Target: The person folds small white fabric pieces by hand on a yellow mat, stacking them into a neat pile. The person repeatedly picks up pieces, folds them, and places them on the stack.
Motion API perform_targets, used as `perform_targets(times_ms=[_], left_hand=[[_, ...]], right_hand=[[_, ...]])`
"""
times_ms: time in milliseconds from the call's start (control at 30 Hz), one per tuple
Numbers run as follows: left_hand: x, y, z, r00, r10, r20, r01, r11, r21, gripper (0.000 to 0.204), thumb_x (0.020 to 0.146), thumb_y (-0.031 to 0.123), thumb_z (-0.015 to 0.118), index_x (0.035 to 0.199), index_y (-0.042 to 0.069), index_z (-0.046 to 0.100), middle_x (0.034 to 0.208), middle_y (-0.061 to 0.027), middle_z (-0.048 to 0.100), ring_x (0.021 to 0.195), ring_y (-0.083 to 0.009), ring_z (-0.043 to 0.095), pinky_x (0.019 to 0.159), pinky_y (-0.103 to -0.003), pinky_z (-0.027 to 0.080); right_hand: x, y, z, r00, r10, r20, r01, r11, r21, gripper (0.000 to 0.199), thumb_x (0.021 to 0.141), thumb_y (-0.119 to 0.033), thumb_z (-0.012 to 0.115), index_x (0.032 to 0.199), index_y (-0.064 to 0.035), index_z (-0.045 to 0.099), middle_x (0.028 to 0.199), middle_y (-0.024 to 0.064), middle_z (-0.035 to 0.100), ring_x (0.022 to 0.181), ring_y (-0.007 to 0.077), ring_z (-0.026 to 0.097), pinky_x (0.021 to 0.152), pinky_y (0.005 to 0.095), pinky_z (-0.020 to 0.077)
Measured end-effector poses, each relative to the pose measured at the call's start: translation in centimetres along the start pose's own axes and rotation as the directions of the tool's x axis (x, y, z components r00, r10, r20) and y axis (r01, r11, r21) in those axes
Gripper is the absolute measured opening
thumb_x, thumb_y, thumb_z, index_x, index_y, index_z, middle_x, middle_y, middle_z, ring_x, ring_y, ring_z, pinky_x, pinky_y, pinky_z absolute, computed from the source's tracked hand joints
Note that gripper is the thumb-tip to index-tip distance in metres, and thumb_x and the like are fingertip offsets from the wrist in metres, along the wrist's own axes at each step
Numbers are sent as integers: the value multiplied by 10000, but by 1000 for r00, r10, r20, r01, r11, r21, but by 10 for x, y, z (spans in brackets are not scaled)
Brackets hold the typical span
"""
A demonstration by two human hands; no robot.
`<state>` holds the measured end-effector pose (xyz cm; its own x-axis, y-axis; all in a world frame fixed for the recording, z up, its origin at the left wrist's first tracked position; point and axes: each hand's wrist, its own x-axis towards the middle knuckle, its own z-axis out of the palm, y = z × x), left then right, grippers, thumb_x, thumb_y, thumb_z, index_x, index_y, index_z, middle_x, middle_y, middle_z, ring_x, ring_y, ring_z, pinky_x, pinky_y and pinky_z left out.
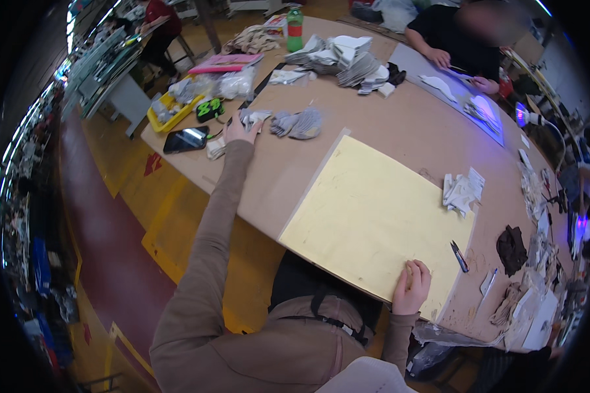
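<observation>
My left hand (pixel 241 130) stretches out to the far left of the table, its fingers closed around the edge of a small grey-white cloth piece (pixel 254 117). A crumpled grey cloth piece (pixel 297 123) lies just to its right. Near the front edge, my right hand (pixel 412 288) rests on a large pale-yellow sheet (pixel 373 209), its fingers loosely curved and apart with nothing in them. A pen (pixel 459 256) lies to the right of that hand. White folded cloth pieces (pixel 461 192) sit at the sheet's far right corner.
A phone (pixel 186 139), a yellow basket (pixel 170 118) and a black-green item (pixel 209 109) stand at left. Stacked white pieces (pixel 347 59) and a green bottle (pixel 295 29) are at the back. Across the table a person (pixel 462 39) works near a lamp (pixel 528 116). Dark cloth (pixel 511 250) lies right.
</observation>
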<state>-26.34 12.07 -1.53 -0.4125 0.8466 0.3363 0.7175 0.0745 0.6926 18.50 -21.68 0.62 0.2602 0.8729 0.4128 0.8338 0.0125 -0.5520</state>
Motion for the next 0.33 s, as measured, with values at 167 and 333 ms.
perform_targets(times_ms=[167, 333], left_hand=[[-6, -7, 25, 919, 346, -188, -256, 888, 382, 802, 758, 515, 722, 1365, 60, 462, 1379, -196, 495, 1317, -356, 427, 1102, -542, 270], [-52, 17, 37, 779, 616, -114, -619, 785, 10, 828, 789, 426, 731, 1434, 52, 370, 1420, -182, 463, 1342, -357, 402, 1104, -498, 320]], right_hand=[[-4, 1, -5, 997, 47, -59, -45, 998, 41, 213, 830, 16, 609, 1040, 10, 642, 1090, 181, 600, 1007, 340, 588, 876, 404, 479], [-6, 3, -15, 984, 111, -141, -83, 978, 192, 227, 820, 54, 598, 1040, 11, 636, 1105, 182, 595, 1025, 346, 595, 895, 393, 487]])
